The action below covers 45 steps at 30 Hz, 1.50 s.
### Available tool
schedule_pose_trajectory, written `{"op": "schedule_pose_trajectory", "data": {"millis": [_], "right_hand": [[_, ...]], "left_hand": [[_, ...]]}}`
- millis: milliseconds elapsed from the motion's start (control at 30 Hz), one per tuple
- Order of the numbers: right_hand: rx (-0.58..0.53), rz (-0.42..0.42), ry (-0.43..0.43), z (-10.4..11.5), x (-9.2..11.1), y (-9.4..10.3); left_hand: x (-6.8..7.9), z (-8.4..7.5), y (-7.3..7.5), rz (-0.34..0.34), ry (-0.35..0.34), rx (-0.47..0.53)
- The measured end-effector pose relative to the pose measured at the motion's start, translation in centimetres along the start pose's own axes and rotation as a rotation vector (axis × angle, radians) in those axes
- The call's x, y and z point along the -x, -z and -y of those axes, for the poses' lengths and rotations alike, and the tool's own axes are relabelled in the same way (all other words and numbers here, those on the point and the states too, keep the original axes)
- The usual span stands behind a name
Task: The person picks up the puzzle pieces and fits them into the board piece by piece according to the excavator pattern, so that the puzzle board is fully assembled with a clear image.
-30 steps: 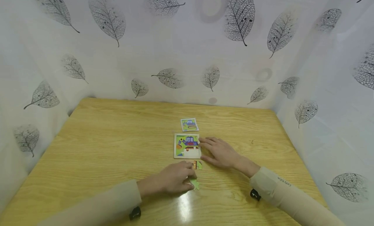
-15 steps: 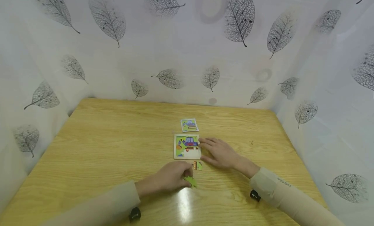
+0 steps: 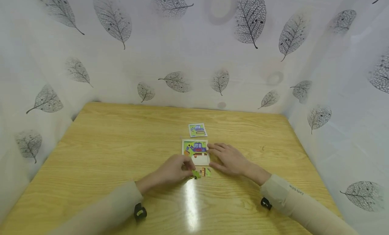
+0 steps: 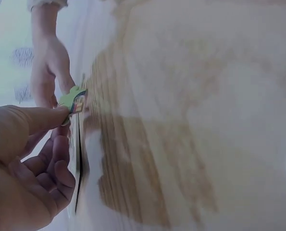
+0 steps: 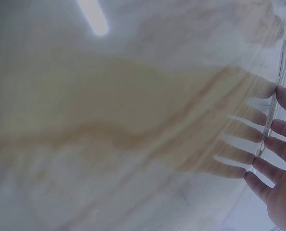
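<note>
My left hand point(image 3: 174, 168) pinches a green jigsaw piece point(image 3: 196, 174) between thumb and fingers, just below the puzzle board's near edge. In the left wrist view that piece point(image 4: 72, 100) shows green with a dark and red patch. The puzzle board point(image 3: 201, 160) has a pale frame and a partly filled digger picture, with a bare white area low in it. At its right edge rests my right hand point(image 3: 229, 159), fingers extended; the right wrist view shows the fingertips touching the board's edge point(image 5: 272, 113). Loose jigsaw pieces point(image 3: 208, 172) lie just below the board.
A small picture card point(image 3: 197, 130) with a similar digger lies behind the board. Wood-grain table point(image 3: 121, 140) surrounds these things. Leaf-patterned curtain point(image 3: 188, 52) encloses the table at the back and sides.
My left hand has picked up the green jigsaw piece from the table and carried it forward and slightly left, toward the board. The right hand stays at the board's edge.
</note>
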State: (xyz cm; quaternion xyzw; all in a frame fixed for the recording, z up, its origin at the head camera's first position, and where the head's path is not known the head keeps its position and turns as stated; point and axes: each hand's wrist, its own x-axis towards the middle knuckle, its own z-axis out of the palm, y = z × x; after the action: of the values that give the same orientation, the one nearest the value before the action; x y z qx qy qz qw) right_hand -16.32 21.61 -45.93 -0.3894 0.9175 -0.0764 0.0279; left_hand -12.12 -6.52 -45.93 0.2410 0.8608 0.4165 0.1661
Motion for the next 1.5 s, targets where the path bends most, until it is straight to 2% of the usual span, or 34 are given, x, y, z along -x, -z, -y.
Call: {"op": "schedule_pose_trajectory", "data": {"millis": [167, 267, 533, 700, 1067, 1200, 1500], "right_hand": [[0.004, 0.004, -0.005, -0.1, 0.0, -0.2], [0.004, 0.006, -0.008, -0.2, 0.0, -0.3], [-0.001, 0.003, -0.007, -0.3, 0.0, -0.4], [0.002, 0.003, -0.008, -0.2, 0.0, -0.4], [0.007, 0.018, -0.023, -0.3, -0.1, -0.3], [0.011, 0.015, -0.022, -0.4, -0.1, -0.4], [0.004, 0.011, -0.02, -0.4, 0.0, -0.4]], "left_hand": [[-0.9, 0.2, 0.4, -0.057, 0.029, 0.057], [-1.4, 0.2, 0.5, -0.076, 0.036, 0.056], [-2.0, 0.0, 0.6, -0.07, 0.056, 0.044], [-1.4, -0.1, 0.4, -0.036, 0.025, -0.011], [0.4, -0.3, 0.0, -0.014, -0.01, -0.176], [0.7, -0.4, 0.0, -0.006, -0.039, -0.223], [0.9, -0.8, 0.1, 0.011, -0.048, -0.286]]}}
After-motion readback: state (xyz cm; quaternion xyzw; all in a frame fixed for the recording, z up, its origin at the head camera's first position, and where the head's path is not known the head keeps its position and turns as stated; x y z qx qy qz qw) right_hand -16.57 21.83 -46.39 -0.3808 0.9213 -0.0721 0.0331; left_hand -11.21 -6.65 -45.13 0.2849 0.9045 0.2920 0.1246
